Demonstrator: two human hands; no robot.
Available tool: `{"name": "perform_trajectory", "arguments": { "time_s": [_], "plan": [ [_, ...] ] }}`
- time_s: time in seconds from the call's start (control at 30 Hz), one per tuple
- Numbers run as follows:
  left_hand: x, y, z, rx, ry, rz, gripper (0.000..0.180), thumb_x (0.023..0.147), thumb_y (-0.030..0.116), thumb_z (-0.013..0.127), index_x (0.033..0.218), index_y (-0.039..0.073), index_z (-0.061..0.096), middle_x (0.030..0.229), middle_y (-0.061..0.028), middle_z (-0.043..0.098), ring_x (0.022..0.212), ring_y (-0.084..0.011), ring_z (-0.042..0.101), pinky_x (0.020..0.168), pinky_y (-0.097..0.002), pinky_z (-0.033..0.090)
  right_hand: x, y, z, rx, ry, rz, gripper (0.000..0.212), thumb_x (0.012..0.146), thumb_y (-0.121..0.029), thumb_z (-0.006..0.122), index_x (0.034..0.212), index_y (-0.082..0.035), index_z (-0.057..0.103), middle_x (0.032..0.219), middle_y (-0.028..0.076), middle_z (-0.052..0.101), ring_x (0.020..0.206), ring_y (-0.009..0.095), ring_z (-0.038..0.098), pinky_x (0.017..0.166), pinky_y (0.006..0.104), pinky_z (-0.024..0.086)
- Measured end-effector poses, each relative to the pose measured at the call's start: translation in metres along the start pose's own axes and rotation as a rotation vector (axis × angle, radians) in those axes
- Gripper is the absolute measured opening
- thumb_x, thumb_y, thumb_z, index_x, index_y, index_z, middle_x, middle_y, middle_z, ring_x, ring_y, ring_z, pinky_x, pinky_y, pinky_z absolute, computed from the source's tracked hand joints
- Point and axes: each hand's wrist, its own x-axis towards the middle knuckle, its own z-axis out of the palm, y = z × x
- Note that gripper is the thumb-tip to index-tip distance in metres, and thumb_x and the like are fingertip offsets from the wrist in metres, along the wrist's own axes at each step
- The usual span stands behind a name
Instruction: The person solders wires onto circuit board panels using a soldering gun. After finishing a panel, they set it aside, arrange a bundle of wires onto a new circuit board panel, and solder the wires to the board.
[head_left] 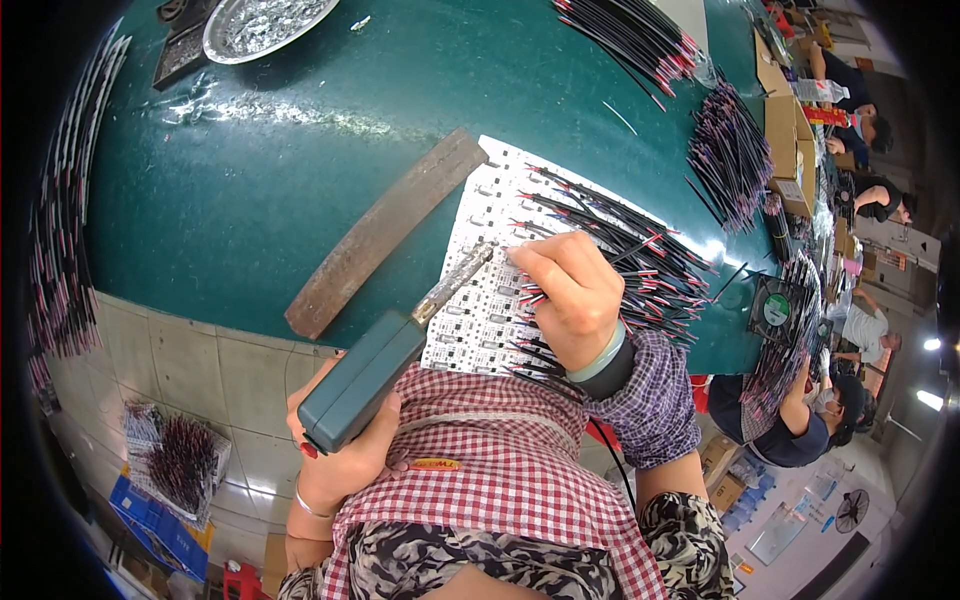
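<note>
My left hand (pixel 350 445) is wrapped round the dark green body of a soldering gun (pixel 365 380). Its metal tip reaches up and right to a white panel of small circuit boards (pixel 470 290), ending just left of my right fingertips. My right hand (pixel 578 300) is closed over the panel, thumb and forefinger pinched on a thin wire whose end is mostly hidden by the fingers. Black wires (pixel 610 225) with red and white ends lie across the panel's right side, above and below my right hand. Whether the tip touches a solder pad is too small to tell.
A curved brown bar (pixel 385 230) lies along the panel's left edge. Bundles of wires (pixel 730 155) cover the right and far side of the green table (pixel 250 180). A metal bowl of scraps (pixel 265 28) stands far left. Other people sit along the right.
</note>
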Motion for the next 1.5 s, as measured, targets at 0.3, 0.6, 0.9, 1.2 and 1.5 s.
{"name": "perform_trajectory", "arguments": {
  "time_s": [0.3, 0.6, 0.9, 1.2, 1.5],
  "plan": [
    [0.003, 0.006, -0.001, 0.035, -0.073, -0.037, 0.018, 0.071, -0.002, 0.070, 0.088, -0.006, 0.067, 0.086, -0.0161, 0.066, 0.066, -0.0286, 0.066, 0.062, -0.0322, 0.052, 0.000, 0.001, 0.000, 0.025, -0.001, -0.011, 0.030, 0.062, 0.005, 0.063, 0.090, -0.002, 0.069, 0.082, 0.006, 0.063, 0.076, 0.024, 0.063, 0.062, 0.0346, 0.050],
    [-0.014, 0.002, -0.004, -0.081, 0.026, -0.148, 0.016, 0.076, 0.001, 0.073, 0.091, -0.003, 0.070, 0.086, -0.0136, 0.069, 0.066, -0.0248, 0.067, 0.062, -0.0336, 0.052, 0.000, 0.000, -0.001, 0.009, -0.009, -0.015, 0.030, 0.062, 0.005, 0.063, 0.091, -0.002, 0.069, 0.084, 0.006, 0.063, 0.078, 0.024, 0.062, 0.062, 0.0349, 0.049],
    [-0.021, -0.009, -0.003, 0.094, 0.030, 0.046, 0.013, 0.080, 0.005, 0.076, 0.090, -0.002, 0.072, 0.084, -0.0093, 0.071, 0.068, -0.0210, 0.068, 0.062, -0.0329, 0.052, -0.002, -0.004, -0.017, 0.006, 0.016, -0.011, 0.040, 0.063, 0.007, 0.063, 0.101, -0.002, 0.071, 0.090, 0.009, 0.063, 0.077, 0.024, 0.062, 0.063, 0.0335, 0.051],
    [-0.015, -0.002, 0.000, -0.067, 0.096, -0.056, 0.013, 0.078, 0.003, 0.076, 0.089, -0.002, 0.072, 0.080, -0.0086, 0.071, 0.064, -0.0189, 0.067, 0.058, -0.0302, 0.051, -0.011, -0.026, -0.013, -0.049, -0.129, 0.124, 0.067, 0.065, 0.009, 0.062, 0.131, -0.001, 0.061, 0.094, 0.011, 0.054, 0.082, 0.025, 0.057, 0.067, 0.0361, 0.050],
    [-0.019, -0.005, -0.002, -0.088, 0.106, -0.106, 0.013, 0.078, 0.004, 0.076, 0.089, -0.002, 0.072, 0.081, -0.0085, 0.072, 0.064, -0.0173, 0.067, 0.058, -0.0302, 0.052, -0.017, -0.018, -0.001, 0.037, -0.004, 0.056, 0.053, 0.054, 0.015, 0.059, 0.104, 0.000, 0.070, 0.086, 0.010, 0.063, 0.076, 0.027, 0.062, 0.062, 0.0354, 0.050]
  ]
}}
